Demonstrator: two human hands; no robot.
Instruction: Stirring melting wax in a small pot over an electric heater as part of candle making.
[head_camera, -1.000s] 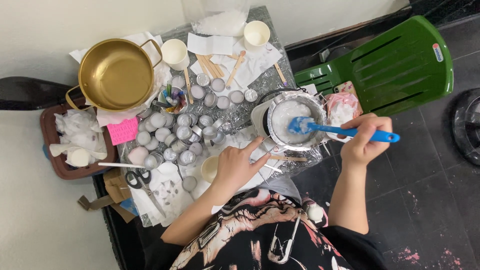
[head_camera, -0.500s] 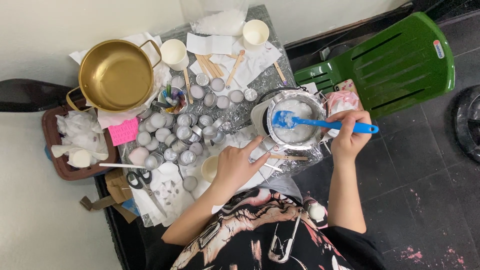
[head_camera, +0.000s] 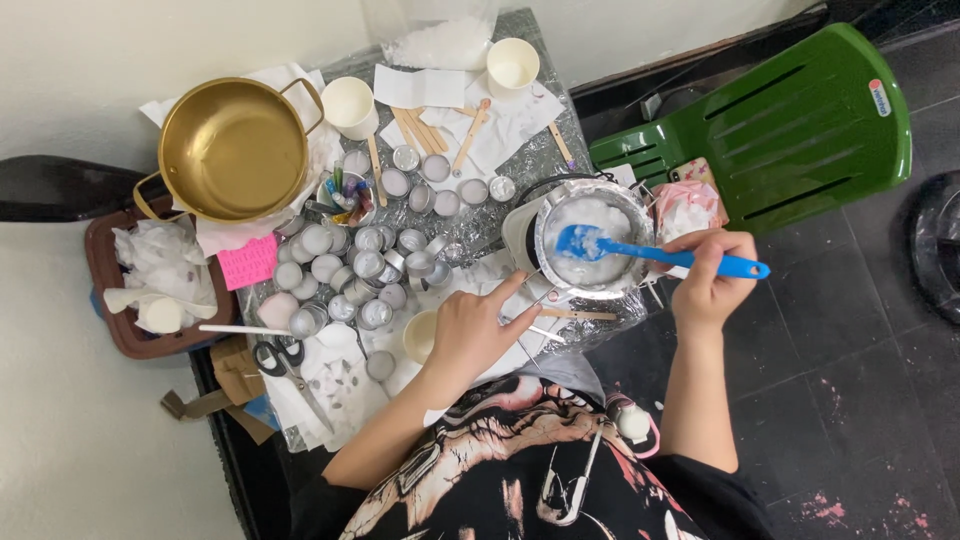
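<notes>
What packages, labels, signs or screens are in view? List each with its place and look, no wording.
Pink card: table's left edge, below the gold pot; a rectangle with rows of small marks.
Round sticker: on the green plastic chair, far right; white, red and blue.
Clear bag: top of the table, holding white flakes.
White paper slips: beside a cream cup; plain rectangles.
No screens or signs.

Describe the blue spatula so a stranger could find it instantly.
Start at the green plastic chair on the right, then look left to the foil-lined metal bowl of white wax. The blue spatula has its blade inside, its handle in the right hand; nothing else there is bright blue.
</notes>
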